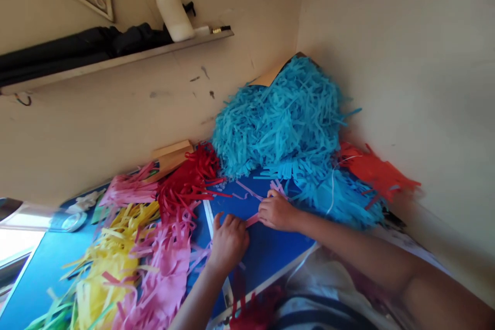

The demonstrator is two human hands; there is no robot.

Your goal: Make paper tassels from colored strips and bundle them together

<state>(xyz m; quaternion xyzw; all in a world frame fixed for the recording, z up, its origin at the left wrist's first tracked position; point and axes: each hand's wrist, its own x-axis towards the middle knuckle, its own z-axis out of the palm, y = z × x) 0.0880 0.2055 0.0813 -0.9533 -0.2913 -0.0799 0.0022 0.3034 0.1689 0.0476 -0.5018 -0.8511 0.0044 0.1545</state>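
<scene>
A narrow strip of pink paper (pixel 253 220) runs between my two hands over the blue table (pixel 266 252). My left hand (pixel 230 241) is closed on the strip's near end, its thumb pointing up. Slightly higher and to the right, my right hand (pixel 276 210) pinches the other end. Lilac paper fringe (pixel 279 188) sticks out just behind the right hand's fingers. Close behind both hands rises a large heap of blue paper fringe (pixel 286 118). To the left of my left hand lies pink paper fringe (pixel 166 268).
Yellow fringe (pixel 116 252), red fringe (pixel 189 180) and a roll of tape (pixel 71 221) lie on the left. Orange-red fringe (pixel 381 172) sits at the right by the wall. A white string (pixel 332 191) trails past my right arm. A wall shelf (pixel 127 59) carries a white bottle (pixel 172 7).
</scene>
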